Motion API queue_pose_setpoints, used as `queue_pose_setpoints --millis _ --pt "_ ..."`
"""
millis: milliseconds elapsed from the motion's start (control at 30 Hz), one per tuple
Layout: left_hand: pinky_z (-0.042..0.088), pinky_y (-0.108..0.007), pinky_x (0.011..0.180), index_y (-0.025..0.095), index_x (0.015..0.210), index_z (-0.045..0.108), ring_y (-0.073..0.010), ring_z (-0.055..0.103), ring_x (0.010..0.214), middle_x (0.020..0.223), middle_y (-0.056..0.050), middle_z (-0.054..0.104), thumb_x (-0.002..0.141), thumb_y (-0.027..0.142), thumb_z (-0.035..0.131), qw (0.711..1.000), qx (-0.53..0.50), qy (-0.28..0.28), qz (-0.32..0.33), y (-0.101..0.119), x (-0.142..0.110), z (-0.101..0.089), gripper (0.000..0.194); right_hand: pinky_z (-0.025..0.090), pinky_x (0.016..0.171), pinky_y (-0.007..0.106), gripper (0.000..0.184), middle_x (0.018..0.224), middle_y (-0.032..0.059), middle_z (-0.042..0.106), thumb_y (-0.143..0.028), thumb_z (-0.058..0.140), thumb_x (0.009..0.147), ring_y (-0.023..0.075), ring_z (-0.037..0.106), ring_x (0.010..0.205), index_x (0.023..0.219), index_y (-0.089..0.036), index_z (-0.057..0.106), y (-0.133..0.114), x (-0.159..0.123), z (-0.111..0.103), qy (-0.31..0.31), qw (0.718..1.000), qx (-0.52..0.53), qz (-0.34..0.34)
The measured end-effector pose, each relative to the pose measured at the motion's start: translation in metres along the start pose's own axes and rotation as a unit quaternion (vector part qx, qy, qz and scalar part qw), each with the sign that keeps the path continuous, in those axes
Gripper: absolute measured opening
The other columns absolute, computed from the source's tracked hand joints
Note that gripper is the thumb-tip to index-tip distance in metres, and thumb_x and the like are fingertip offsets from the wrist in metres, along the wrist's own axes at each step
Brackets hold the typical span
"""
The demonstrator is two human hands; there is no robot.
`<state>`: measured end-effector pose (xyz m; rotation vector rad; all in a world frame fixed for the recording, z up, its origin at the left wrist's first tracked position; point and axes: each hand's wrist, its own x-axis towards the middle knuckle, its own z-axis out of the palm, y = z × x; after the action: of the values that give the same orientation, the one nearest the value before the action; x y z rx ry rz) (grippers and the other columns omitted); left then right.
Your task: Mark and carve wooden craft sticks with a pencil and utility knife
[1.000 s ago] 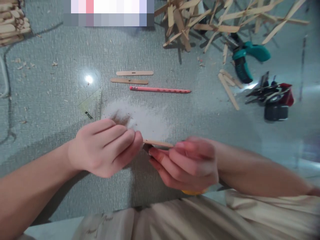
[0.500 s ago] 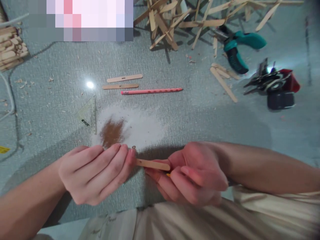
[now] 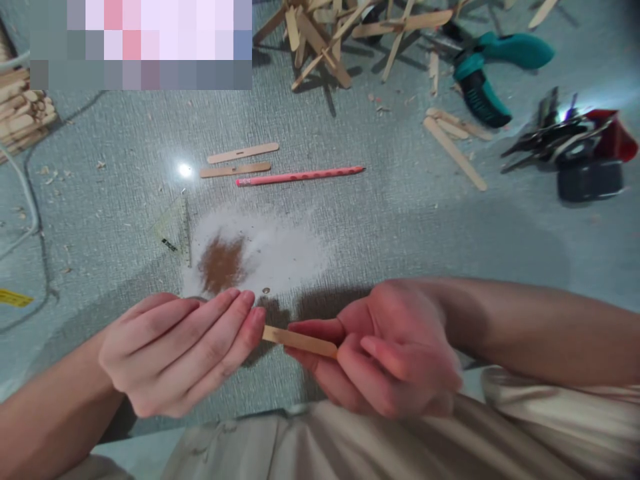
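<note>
A flat wooden craft stick [image 3: 299, 341] lies between my two hands, low in the view. My left hand [image 3: 180, 350] is closed on its left end with the fingers curled round it. My right hand [image 3: 385, 350] pinches the right end between thumb and fingers. Something small and yellow may sit inside the right hand, but it is hidden now. Just beyond the hands a patch of white powder with a brown heap [image 3: 223, 261] lies on the grey mat [image 3: 400, 220].
Two wooden sticks [image 3: 235, 162] and a pink pencil [image 3: 300, 176] lie past the powder. A clear set square [image 3: 175, 230] is on its left. A pile of sticks [image 3: 345, 33], teal pliers [image 3: 490, 73] and a red and black tool [image 3: 590, 157] are at the back right. Stacked sticks [image 3: 20, 113] sit far left.
Both hands have come lower and closer to me with the stick. The brown heap on the powder, covered by my left hand a second ago, now shows.
</note>
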<state>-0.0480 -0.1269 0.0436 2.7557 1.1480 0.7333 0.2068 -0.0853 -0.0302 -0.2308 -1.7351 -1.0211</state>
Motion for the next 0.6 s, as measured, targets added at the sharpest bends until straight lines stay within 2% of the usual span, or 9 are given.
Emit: queue_pose_setpoints --millis 100,133,200,267,300,433,533,567,600 --pt "0.058 -0.017 0.059 0.02 0.092 0.08 -0.009 0.079 0.087 0.097 0.002 0.084 0.1 0.006 0.059 0.983 0.097 0.017 0.153 -0.004 0.0 0.005 0.027 0.057 0.064 0.02 0.016 0.085 -0.009 0.07 -0.022 0.082 0.079 0.0112 0.061 0.084 0.085 -0.035 0.075 0.019 -0.002 0.014 0.047 0.97 0.237 -0.023" --pt "0.059 -0.019 0.061 0.021 0.09 0.08 -0.0103 0.079 0.086 0.095 0.002 0.084 0.101 0.006 0.058 0.982 0.103 0.022 0.154 -0.006 -0.001 0.007 0.029 0.056 0.059 0.019 0.015 0.084 -0.0102 0.07 -0.026 0.083 0.08 0.0109 0.061 0.081 0.08 -0.038 0.075 0.026 -0.001 0.019 -0.006 0.931 0.361 -0.046" --pt "0.061 -0.021 0.063 0.022 0.089 0.08 -0.0123 0.079 0.083 0.093 0.001 0.084 0.1 0.009 0.059 0.986 0.081 0.03 0.142 -0.007 -0.001 0.011 0.027 0.054 0.052 0.022 0.018 0.07 -0.0116 0.067 -0.031 0.085 0.079 0.0122 0.059 0.068 0.073 -0.044 0.074 0.037 0.001 0.025 -0.176 0.828 0.53 0.053" --pt "0.063 -0.025 0.064 0.022 0.092 0.079 -0.0143 0.079 0.079 0.093 0.001 0.083 0.099 0.01 0.063 0.991 0.046 0.027 0.124 -0.008 -0.001 0.013 0.022 0.054 0.053 0.023 0.026 0.063 -0.0136 0.066 -0.024 0.087 0.075 0.0119 0.058 0.064 0.069 -0.045 0.074 0.042 0.002 0.028 -0.243 0.751 0.602 0.123" --pt "0.063 -0.026 0.064 0.023 0.093 0.079 -0.0151 0.079 0.077 0.093 0.0 0.083 0.097 0.01 0.064 0.992 0.033 0.023 0.116 -0.007 -0.002 0.015 0.019 0.054 0.057 0.022 0.029 0.064 -0.0145 0.067 -0.018 0.087 0.074 0.0112 0.058 0.066 0.068 -0.044 0.074 0.041 0.001 0.029 -0.215 0.757 0.606 0.117" --pt "0.062 -0.027 0.061 0.02 0.101 0.074 -0.0125 0.072 0.065 0.082 0.0 0.08 0.097 0.013 0.065 0.995 0.056 0.057 0.06 -0.013 -0.003 0.023 0.012 0.055 0.074 0.019 0.034 0.075 -0.0133 0.071 -0.005 0.077 0.075 0.0105 0.059 0.073 0.071 -0.039 0.076 0.023 -0.005 0.027 0.011 0.878 0.471 -0.08" --pt "0.054 -0.027 0.056 0.02 0.105 0.07 -0.0098 0.062 0.056 0.065 0.006 0.069 0.096 0.01 0.066 0.967 0.165 0.164 -0.102 -0.023 -0.003 0.035 0.014 0.056 0.078 0.027 0.035 0.07 -0.0112 0.069 -0.002 0.066 0.076 0.0118 0.061 0.067 0.07 -0.036 0.075 0.008 -0.006 0.024 0.114 0.887 0.435 -0.102" --pt "0.051 -0.026 0.054 0.021 0.1 0.07 -0.0091 0.059 0.053 0.063 0.007 0.066 0.095 0.009 0.067 0.963 0.187 0.165 -0.106 -0.025 -0.002 0.038 0.013 0.055 0.078 0.028 0.034 0.067 -0.0115 0.067 -0.003 0.063 0.079 0.0109 0.06 0.064 0.069 -0.034 0.072 0.006 -0.006 0.023 0.18 0.871 0.449 -0.082" --pt "0.047 -0.027 0.049 0.02 0.096 0.07 -0.0088 0.054 0.049 0.061 0.007 0.065 0.092 0.011 0.071 0.972 0.187 0.136 -0.047 -0.026 -0.001 0.042 0.01 0.054 0.076 0.028 0.031 0.069 -0.0112 0.069 -0.007 0.061 0.085 0.0101 0.063 0.065 0.07 -0.032 0.071 0.007 -0.004 0.021 0.151 0.869 0.464 -0.082"
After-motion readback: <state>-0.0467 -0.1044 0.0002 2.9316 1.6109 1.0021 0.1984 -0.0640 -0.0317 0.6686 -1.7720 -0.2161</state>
